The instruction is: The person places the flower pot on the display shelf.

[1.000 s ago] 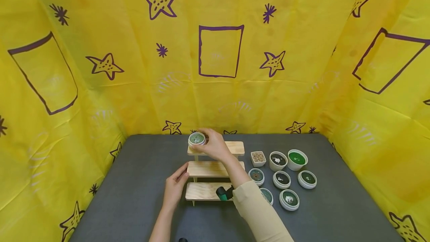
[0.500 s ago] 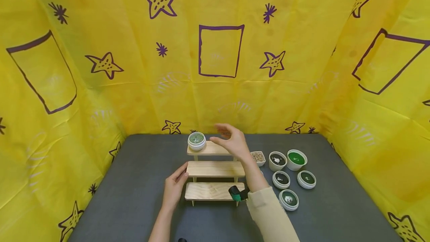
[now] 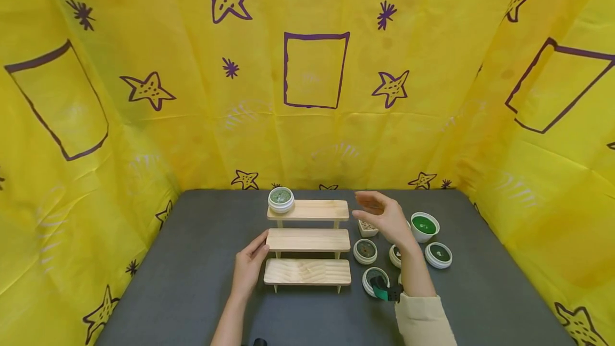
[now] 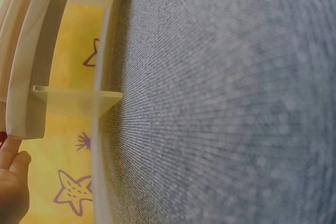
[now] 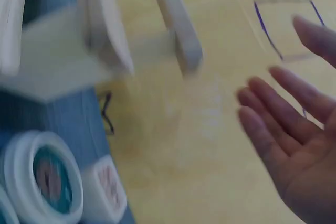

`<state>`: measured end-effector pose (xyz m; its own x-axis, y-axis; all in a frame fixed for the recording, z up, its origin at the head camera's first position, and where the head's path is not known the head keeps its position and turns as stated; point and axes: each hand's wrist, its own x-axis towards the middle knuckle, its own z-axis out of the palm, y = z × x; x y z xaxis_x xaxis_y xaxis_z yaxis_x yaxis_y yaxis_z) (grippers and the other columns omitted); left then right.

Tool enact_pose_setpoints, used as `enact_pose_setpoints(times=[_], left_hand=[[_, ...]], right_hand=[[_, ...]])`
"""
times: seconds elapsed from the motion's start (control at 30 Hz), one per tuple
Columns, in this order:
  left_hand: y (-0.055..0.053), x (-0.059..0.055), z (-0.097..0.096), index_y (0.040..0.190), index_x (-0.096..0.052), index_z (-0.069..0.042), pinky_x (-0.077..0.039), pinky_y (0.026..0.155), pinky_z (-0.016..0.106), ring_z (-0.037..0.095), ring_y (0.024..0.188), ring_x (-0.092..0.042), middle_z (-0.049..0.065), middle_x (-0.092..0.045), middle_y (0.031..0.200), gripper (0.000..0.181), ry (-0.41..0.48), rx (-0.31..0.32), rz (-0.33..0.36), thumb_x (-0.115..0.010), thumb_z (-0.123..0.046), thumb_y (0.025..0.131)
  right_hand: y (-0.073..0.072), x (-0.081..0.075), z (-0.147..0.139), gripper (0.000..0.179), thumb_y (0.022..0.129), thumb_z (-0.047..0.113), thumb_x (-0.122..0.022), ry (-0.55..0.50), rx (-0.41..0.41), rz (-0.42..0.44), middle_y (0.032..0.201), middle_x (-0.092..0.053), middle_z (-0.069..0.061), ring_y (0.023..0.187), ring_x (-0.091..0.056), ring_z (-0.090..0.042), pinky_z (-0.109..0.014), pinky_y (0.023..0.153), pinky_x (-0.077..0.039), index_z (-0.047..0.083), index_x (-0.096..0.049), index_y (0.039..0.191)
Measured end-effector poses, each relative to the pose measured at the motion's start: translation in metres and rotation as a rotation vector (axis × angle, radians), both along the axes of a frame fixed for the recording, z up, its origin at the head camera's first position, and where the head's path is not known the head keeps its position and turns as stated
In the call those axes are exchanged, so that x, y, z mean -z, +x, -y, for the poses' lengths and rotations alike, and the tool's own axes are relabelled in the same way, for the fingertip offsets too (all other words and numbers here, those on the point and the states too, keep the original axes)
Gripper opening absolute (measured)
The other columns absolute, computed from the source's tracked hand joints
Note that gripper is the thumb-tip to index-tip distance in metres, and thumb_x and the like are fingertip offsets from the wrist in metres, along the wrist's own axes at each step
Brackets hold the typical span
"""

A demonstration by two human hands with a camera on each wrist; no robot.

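Note:
A three-tier wooden display stand (image 3: 307,240) stands mid-table. My left hand (image 3: 248,270) grips the left end of its middle tier; in the left wrist view thumb and fingers (image 4: 11,158) meet the board's end. A round white bowl (image 3: 281,200) with a speckled green inside sits at the left of the top tier. My right hand (image 3: 386,220) holds nothing, fingers spread and lightly bent, over the square white dish (image 3: 368,228) of beige bits. The right wrist view shows the open right hand (image 5: 299,129) apart from the stand's tier ends.
Right of the stand are several white bowls with dark or green insides, including a bright green bowl (image 3: 425,226), a dark green bowl (image 3: 438,255) and a brown-centred bowl (image 3: 365,251). My right arm hides some. Yellow patterned cloth (image 3: 314,148) encloses the dark table (image 3: 192,282).
My right hand has let go of the speckled green bowl on the top tier and moved right, over the square dish. The left hand keeps its place on the stand.

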<state>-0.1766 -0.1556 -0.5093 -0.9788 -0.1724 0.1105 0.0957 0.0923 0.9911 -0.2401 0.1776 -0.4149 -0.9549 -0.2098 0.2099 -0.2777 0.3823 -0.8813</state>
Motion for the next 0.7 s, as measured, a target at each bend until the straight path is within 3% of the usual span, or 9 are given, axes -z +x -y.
enact_pose_setpoints(times=[0.1, 0.27, 0.4, 0.5, 0.63, 0.7], left_hand=[[0.000, 0.000, 0.000, 0.138, -0.054, 0.001, -0.045, 0.093, 0.002, 0.004, 0.126, -0.053, 0.019, -0.053, 0.145, 0.041, 0.000, -0.003, 0.005, -0.058, -0.006, 0.098], [0.001, 0.001, 0.001, 0.140, -0.054, -0.001, -0.045, 0.094, 0.002, 0.005, 0.127, -0.053, 0.018, -0.053, 0.145, 0.042, 0.003, -0.001, 0.011, -0.057, -0.007, 0.098], [0.001, 0.001, 0.001, 0.140, -0.053, -0.001, -0.045, 0.094, 0.002, 0.000, 0.125, -0.052, 0.017, -0.052, 0.146, 0.042, 0.009, -0.002, 0.012, -0.057, -0.008, 0.099], [0.001, 0.000, 0.001, 0.140, -0.053, -0.001, -0.044, 0.094, 0.002, -0.003, 0.124, -0.052, 0.017, -0.052, 0.146, 0.042, 0.010, 0.002, 0.010, -0.057, -0.008, 0.099], [0.000, 0.000, -0.001, 0.140, -0.053, -0.001, -0.044, 0.094, 0.002, -0.002, 0.125, -0.052, 0.017, -0.052, 0.146, 0.042, 0.003, 0.010, 0.018, -0.057, -0.008, 0.099], [-0.001, 0.000, -0.002, 0.140, -0.053, -0.001, -0.044, 0.094, 0.002, -0.002, 0.124, -0.052, 0.017, -0.052, 0.146, 0.042, 0.001, 0.013, 0.021, -0.057, -0.008, 0.099]], right_hand=[[0.006, 0.011, -0.021, 0.048, 0.088, 0.029, -0.075, 0.033, -0.038, 0.040, 0.134, -0.064, -0.015, 0.123, -0.061, -0.036, -0.044, 0.101, -0.055, 0.016, -0.061, 0.132], [0.019, 0.030, -0.049, 0.047, 0.090, 0.023, -0.073, 0.026, -0.098, 0.116, 0.135, -0.062, -0.021, 0.122, -0.061, -0.038, -0.025, 0.092, -0.056, 0.007, -0.061, 0.132], [0.029, 0.043, -0.070, 0.046, 0.091, 0.020, -0.071, -0.005, -0.131, 0.145, 0.134, -0.063, -0.022, 0.117, -0.067, -0.020, -0.017, 0.090, -0.054, 0.003, -0.060, 0.132], [0.034, 0.051, -0.088, 0.043, 0.091, 0.014, -0.069, -0.045, -0.154, 0.150, 0.127, -0.069, -0.010, 0.111, -0.068, -0.005, -0.016, 0.088, -0.055, -0.002, -0.060, 0.130], [0.039, 0.062, -0.115, 0.039, 0.091, 0.006, -0.066, -0.071, -0.177, 0.138, 0.118, -0.073, 0.008, 0.108, -0.069, -0.004, -0.017, 0.086, -0.056, -0.009, -0.059, 0.128], [0.042, 0.066, -0.127, 0.038, 0.091, 0.005, -0.066, -0.055, -0.166, 0.136, 0.116, -0.074, 0.006, 0.106, -0.069, -0.006, -0.017, 0.085, -0.056, -0.009, -0.060, 0.126]])
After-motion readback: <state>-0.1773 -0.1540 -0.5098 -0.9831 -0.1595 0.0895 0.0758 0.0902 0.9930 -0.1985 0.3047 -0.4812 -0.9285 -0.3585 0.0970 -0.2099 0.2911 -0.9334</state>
